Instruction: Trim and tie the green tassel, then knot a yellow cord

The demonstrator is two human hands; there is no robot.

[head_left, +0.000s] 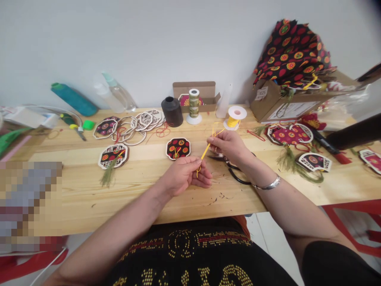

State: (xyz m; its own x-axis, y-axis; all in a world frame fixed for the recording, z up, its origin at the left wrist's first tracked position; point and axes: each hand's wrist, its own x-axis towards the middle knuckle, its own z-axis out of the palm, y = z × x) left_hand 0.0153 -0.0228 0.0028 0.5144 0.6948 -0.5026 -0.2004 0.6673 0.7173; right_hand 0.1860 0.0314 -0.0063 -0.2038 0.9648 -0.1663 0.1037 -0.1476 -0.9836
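Yellow cord (205, 151): thin, straight between fingers, ends curling; left hand (185, 173), right hand (229, 145) both pinching it.

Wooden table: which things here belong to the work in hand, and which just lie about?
Likely in use: thin yellow cord, held by left hand and right hand; white spool of yellow cord; black floral plaque with yellow cord.
Seemingly lying about: long teal spool; squat black spool.
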